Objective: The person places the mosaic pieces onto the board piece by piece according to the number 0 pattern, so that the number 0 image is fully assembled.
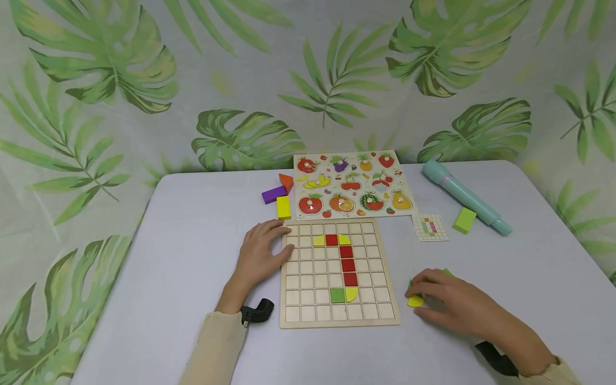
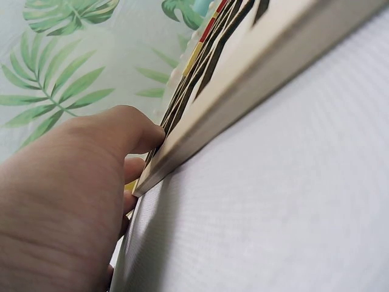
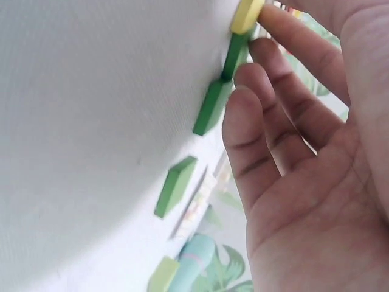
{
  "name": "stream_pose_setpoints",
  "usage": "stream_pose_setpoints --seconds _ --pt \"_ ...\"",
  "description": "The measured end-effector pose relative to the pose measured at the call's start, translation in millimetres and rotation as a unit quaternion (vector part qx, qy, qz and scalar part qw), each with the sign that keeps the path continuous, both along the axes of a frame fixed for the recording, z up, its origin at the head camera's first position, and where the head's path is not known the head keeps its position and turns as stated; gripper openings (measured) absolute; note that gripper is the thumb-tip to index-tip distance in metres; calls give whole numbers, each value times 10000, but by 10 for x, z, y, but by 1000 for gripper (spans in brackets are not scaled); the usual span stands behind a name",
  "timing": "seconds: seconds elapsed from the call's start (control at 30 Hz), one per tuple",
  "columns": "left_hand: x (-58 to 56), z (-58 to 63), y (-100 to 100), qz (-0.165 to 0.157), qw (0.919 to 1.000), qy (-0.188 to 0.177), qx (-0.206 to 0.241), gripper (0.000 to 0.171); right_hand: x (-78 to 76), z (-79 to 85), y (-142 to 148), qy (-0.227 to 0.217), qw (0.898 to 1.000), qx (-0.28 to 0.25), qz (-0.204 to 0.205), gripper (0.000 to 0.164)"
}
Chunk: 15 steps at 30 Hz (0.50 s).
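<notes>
A square wooden grid board [image 1: 298, 324] lies on the table, with red squares [image 1: 347, 265], yellow rounded pieces [image 1: 352, 294] and a green square [image 1: 338, 295] in its cells. My left hand [image 1: 260, 254] rests at the board's upper left edge, its thumb and fingertips touching the frame [image 2: 182, 143]. To the right of the board, my right hand [image 1: 449, 299] pinches a yellow rounded block [image 1: 415, 302] between thumb and index finger. The same yellow block [image 3: 246, 15] shows at the index fingertip in the right wrist view, beside green blocks [image 3: 213, 106]; the thumb tip is out of frame there.
Behind the grid board lies a fruit puzzle board [image 1: 353, 184]. Left of it are purple [image 1: 274, 194], yellow [image 1: 284, 207] and orange [image 1: 286, 183] blocks. A small pattern card [image 1: 431, 228], a lime green block [image 1: 464, 220] and a teal tube [image 1: 464, 195] sit at the back right.
</notes>
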State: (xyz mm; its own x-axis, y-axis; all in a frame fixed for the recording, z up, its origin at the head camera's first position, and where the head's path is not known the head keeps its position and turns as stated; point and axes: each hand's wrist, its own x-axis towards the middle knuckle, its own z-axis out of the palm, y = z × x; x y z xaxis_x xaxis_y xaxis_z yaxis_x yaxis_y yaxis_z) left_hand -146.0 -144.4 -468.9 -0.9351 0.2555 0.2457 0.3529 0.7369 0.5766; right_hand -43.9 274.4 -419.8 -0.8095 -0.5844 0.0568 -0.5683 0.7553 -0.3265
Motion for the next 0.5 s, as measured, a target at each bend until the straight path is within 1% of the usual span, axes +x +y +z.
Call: stream_pose_setpoints --seconds 0.17,0.27,0.4,0.5 --pt "-9 12 7 18 10000 -4 -13 36 2 17 57 112 9997 -41 190 38" --pt "-7 20 10 27 10000 -17 -25 36 -5 14 84 -165 9997 -141 99 36" --pt "2 25 14 33 10000 -34 -58 37 -10 4 96 -653 9977 -146 -144 27" --pt "10 27 16 41 10000 -52 -74 37 -2 -8 80 -684 9974 -51 -227 25"
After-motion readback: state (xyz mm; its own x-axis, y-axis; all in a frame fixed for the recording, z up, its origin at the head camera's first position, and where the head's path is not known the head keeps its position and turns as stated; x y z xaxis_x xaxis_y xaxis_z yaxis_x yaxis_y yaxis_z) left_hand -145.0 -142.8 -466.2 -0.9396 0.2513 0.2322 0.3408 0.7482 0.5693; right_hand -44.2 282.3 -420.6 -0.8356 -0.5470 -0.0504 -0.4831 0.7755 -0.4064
